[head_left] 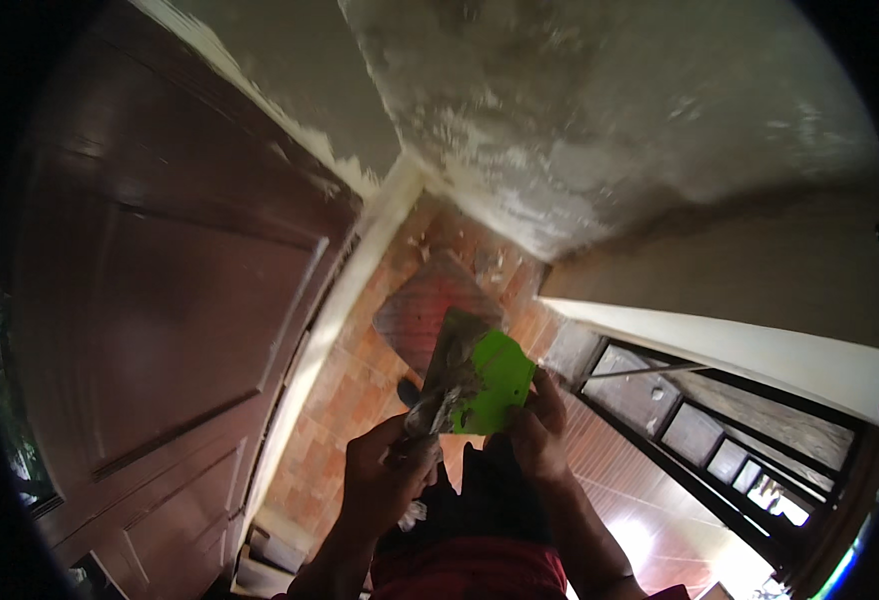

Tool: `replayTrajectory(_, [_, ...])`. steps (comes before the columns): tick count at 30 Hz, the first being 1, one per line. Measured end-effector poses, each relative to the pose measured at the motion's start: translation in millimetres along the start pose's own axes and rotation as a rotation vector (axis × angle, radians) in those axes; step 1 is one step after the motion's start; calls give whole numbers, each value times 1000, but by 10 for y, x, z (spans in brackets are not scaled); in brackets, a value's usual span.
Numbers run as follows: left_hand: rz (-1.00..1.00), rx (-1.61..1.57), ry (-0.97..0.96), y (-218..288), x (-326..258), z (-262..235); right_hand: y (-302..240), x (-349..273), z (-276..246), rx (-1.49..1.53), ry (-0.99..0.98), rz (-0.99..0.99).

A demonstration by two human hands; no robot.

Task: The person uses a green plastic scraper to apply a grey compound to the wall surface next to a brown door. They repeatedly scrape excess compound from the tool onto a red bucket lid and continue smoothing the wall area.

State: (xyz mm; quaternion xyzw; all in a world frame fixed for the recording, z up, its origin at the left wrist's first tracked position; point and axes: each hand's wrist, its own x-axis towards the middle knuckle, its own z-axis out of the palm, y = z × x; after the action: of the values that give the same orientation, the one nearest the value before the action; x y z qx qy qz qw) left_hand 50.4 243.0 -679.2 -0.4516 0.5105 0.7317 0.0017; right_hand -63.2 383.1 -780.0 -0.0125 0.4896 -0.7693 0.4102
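Observation:
In front of my body, my left hand (pixel 392 472) is closed around the lower end of a putty knife (pixel 452 345). Its broad grey blade points away from me and is smeared with wet plaster. My right hand (pixel 542 428) pinches a bright green flat plastic spreader (pixel 503 380) by its right edge. Grey plaster clings to the spreader's left side, where the putty knife lies against or just over it. My left fingers hide the knife's handle.
A square-topped, dusty reddish stool or board (pixel 430 305) lies beyond my hands on the tiled floor (pixel 332 400). A brown panelled door (pixel 175 290) stands at left. Patchy plastered walls (pixel 600 120) meet in the far corner. A dark-framed glazed unit (pixel 700 430) is at right.

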Motion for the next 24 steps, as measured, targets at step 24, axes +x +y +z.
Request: replayTrajectory(24, [485, -490, -569, 1621, -963, -778, -1592, -892, 2052, 261, -221, -268])
